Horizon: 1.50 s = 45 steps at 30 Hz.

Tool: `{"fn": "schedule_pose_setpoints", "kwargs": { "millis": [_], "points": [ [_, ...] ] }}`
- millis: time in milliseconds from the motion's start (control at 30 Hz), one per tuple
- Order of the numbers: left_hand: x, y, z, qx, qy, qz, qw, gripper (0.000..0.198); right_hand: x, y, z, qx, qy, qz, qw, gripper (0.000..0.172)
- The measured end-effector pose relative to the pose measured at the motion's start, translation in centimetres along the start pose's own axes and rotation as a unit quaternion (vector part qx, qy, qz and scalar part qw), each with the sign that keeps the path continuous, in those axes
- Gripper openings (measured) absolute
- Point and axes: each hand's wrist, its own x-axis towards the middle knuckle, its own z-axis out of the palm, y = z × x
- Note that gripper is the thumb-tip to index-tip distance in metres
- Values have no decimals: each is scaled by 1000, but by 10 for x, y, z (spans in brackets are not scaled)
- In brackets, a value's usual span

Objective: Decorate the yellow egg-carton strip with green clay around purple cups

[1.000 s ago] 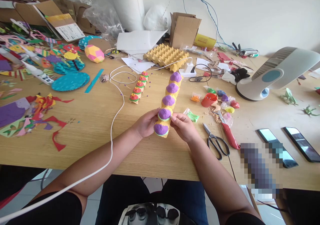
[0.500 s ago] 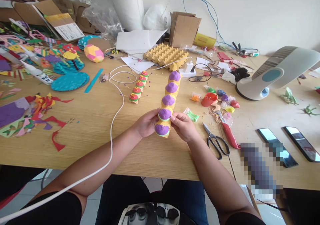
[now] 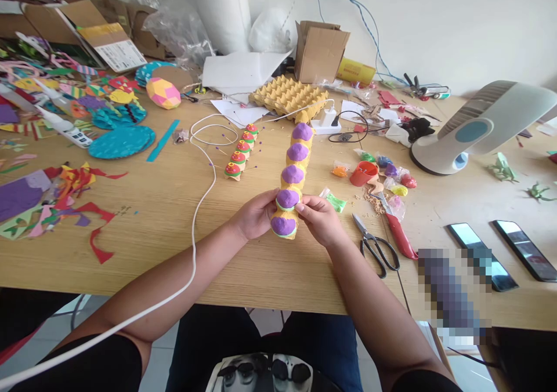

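Note:
A strip cut from a yellow egg carton (image 3: 292, 174), its bumps capped with purple clay, is held up over the table between both hands. Pale green clay rings show under the two nearest caps. My left hand (image 3: 256, 215) pinches its left side near the close end. On the opposite side, my right hand (image 3: 319, 218) grips it with thumb and fingers. Beyond my left hand lies a finished-looking carton strip (image 3: 239, 154) in red and green, with purple-tipped sticks poking out at the sides.
Scissors (image 3: 375, 244) and a red-handled knife (image 3: 400, 235) lie right of my right hand. Behind them are a red cup (image 3: 364, 173) and bagged clay. A yellow egg tray (image 3: 289, 93) sits farther back. A white cable (image 3: 195, 229) crosses my left forearm; a fan (image 3: 470, 131) stands right.
The purple-capped strip has tilted slightly, its far end shifting a little left and its near end a little right. Both hands keep their hold.

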Motion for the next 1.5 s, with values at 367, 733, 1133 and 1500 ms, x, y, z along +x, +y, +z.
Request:
{"fn": "schedule_pose_setpoints", "kwargs": {
  "millis": [367, 733, 1133, 1500],
  "points": [
    [2, -3, 0, 4, 23, 10, 1000, 32, 1, -4, 2, -64, -15, -12, 998, 30],
    [0, -1, -5, 222, 36, 155, 962, 29, 3, -5, -4, 30, 5, 10, 999, 32],
    [-2, 7, -11, 400, 67, 173, 898, 29, 3, -14, -20, -113, -32, -6, 993, 27],
    [-3, 6, -4, 446, 86, 198, 869, 24, 6, -15, -26, -240, -22, -26, 970, 28]
  ]
}}
